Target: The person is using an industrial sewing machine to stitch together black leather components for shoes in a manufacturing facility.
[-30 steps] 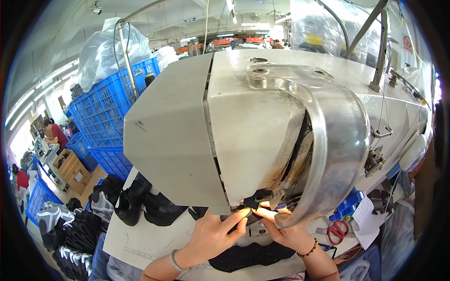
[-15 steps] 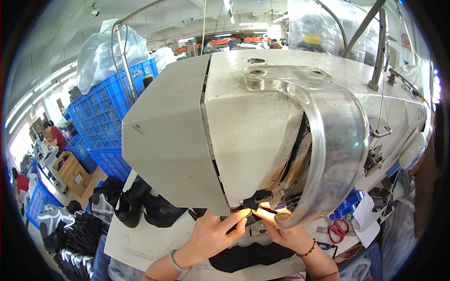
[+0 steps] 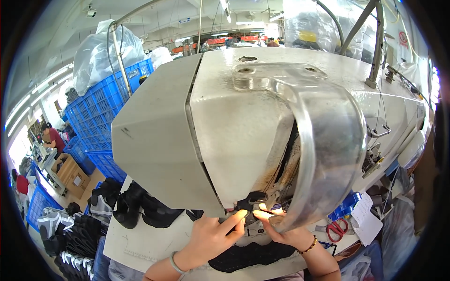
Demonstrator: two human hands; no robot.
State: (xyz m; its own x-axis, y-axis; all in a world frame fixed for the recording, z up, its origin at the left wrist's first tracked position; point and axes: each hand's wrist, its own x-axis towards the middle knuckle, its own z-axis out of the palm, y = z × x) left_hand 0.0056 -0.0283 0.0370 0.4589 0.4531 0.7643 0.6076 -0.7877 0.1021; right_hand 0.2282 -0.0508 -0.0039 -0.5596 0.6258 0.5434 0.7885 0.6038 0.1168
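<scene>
I see my left hand (image 3: 211, 236) and right hand (image 3: 286, 232) pressed fingertip to fingertip on a black fabric piece (image 3: 248, 255) under the head of a big grey sewing machine (image 3: 234, 126), lit by its small lamp. Black shoe uppers (image 3: 136, 208) lie on the table (image 3: 140, 243) to my left, red scissors (image 3: 336, 229) to my right. Blue crates (image 3: 101, 107) stand behind, with people working far left.

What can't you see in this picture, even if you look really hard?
Head view:
- The needle: hidden under the sewing machine head.
- Fingertips of both hands, left and right: washed out by the lamp glare.
- The black fabric piece: partly covered by the hands.
- Red scissors: partly hidden.
</scene>
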